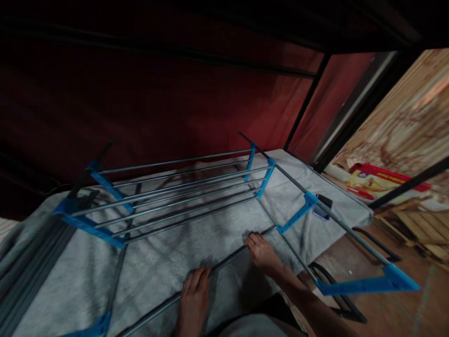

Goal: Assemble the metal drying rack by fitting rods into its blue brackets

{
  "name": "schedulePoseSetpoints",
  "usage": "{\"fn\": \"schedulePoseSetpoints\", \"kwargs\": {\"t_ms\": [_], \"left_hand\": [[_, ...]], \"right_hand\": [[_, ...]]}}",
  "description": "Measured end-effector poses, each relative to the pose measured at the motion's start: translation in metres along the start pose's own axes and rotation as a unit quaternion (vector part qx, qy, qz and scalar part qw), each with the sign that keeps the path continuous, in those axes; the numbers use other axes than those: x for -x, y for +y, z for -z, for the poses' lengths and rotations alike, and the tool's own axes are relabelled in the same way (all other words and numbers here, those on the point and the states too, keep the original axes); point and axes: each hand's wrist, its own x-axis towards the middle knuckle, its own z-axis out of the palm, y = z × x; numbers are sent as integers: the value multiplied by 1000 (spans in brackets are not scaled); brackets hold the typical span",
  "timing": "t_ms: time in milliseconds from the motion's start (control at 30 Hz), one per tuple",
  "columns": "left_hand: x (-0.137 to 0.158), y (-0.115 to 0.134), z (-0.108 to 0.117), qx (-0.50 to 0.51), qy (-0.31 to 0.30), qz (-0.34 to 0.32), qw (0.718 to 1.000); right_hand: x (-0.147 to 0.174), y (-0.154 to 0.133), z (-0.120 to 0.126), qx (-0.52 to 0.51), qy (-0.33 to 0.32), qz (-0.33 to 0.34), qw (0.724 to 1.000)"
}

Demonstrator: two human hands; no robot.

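Note:
A partly assembled rack of grey metal tubes and blue plastic brackets lies on a grey cloth. My left hand is closed over a grey tube that crosses in front of me. Farther right along the same tube, my right hand is closed on it too. The tube's right end meets a blue bracket; whether it sits inside the socket I cannot tell. Its left end runs out of view at the bottom, near another blue bracket.
Several loose tubes lie at the left on the cloth. A phone rests at the right, beyond a side tube. One blue bracket juts over the floor. A red and yellow box stands farther right, and a red curtain hangs behind.

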Motion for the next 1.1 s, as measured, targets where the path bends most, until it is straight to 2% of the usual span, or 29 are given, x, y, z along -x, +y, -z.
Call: {"fn": "schedulePoseSetpoints", "kwargs": {"t_ms": [200, 433, 833, 1100], "left_hand": [[0, -2, 1, 36, 18, -3, 999], [5, -6, 2, 78, 11, -16, 997], [2, -6, 7, 72, -14, -23, 997], [0, -8, 9, 66, -20, -38, 997]], "right_hand": [[4, -6, 2, -4, -18, -8, 1000], [14, -14, 8, 1, -43, -16, 999], [13, -12, 8, -17, -8, -8, 1000], [12, -11, 9, -14, -6, 6, 1000]]}}
